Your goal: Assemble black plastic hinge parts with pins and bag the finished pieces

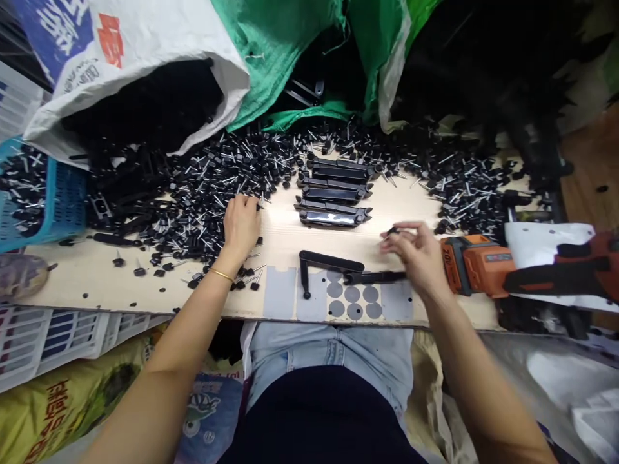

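Observation:
At the right edge of a large pile of black-headed screws (207, 174), my left hand (240, 222) has its fingers curled down; what its fingertips hold, if anything, is hidden. My right hand (418, 251), slightly blurred, pinches a small black-headed screw (393, 231) above the board. Just below it, a jointed black plastic arm (333, 261) lies bent on the wooden worktop (280, 238); its right end passes under my right hand. Farther back, several folded black arms (333, 193) lie stacked in a row.
An orange and black cordless power tool (476, 264) lies to the right. Open sacks, one white (232, 71) and one green (261, 58), stand along the back. More screws fill a blue basket (68, 200) at left. Grey discs (353, 294) lie near the front edge.

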The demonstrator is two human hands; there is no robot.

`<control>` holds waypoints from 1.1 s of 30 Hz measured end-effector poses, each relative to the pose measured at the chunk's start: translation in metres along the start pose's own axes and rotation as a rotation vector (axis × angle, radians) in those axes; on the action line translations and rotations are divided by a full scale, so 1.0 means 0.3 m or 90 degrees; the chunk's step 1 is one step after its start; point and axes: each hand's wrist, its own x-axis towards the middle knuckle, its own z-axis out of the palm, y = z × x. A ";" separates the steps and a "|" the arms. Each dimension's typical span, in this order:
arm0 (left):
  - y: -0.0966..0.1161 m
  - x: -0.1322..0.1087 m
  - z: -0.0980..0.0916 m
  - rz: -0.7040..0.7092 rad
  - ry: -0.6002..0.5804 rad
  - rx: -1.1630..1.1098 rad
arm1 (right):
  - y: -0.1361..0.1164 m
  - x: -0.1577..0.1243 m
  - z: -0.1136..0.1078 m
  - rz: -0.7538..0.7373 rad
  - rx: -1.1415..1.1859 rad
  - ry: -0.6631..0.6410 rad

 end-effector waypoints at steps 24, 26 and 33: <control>0.183 -0.198 -0.142 -0.037 -0.268 -0.467 | 0.146 -0.196 0.059 -0.581 -0.622 -0.040; 0.201 -0.203 -0.148 -0.006 -0.233 -0.423 | 0.171 -0.201 0.040 -0.588 -0.643 -0.059; 0.187 -0.201 -0.127 0.304 -0.149 -0.167 | 0.206 -0.203 0.013 -0.582 -0.660 -0.127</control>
